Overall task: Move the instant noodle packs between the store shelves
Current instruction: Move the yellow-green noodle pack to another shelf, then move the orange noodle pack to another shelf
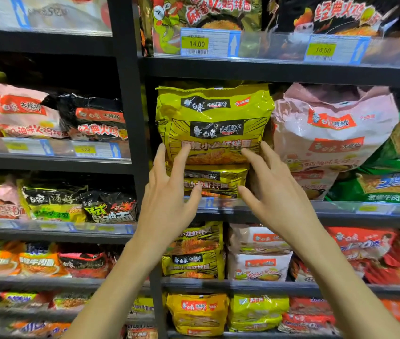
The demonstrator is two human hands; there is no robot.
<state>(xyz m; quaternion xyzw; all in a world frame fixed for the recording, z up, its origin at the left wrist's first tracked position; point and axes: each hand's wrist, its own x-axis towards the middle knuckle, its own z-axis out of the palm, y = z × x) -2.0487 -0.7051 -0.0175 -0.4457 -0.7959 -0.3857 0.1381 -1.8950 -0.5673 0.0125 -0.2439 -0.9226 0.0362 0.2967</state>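
1. Head view: black store shelves (pixel 267 69), rows of noodle bags packed tight. Work is on the middle shelf, just right of the upright.
2. Likely target: upper yellow pack (pixel 212 118), standing upright at the shelf front on top of a lower yellow pack (pixel 214 182). A pink pack (pixel 328 128) presses against its right side.
3. Left hand (pixel 169 192) and right hand (pixel 274 189) are raised in front of the stack, one on each side of centre.
4. Grip: both wide open, fingers spread and near straight, nothing held. The fingertips (pixel 185 149) appear to touch the upper pack's lower front, so the pack sits ahead of the palms, not between them.
5. Step, as I judge it: reach/pre-grasp, pack not lifted yet. Next move needs the fingers closed on both side edges, then a pull straight out without dragging the pink pack or the lower one.
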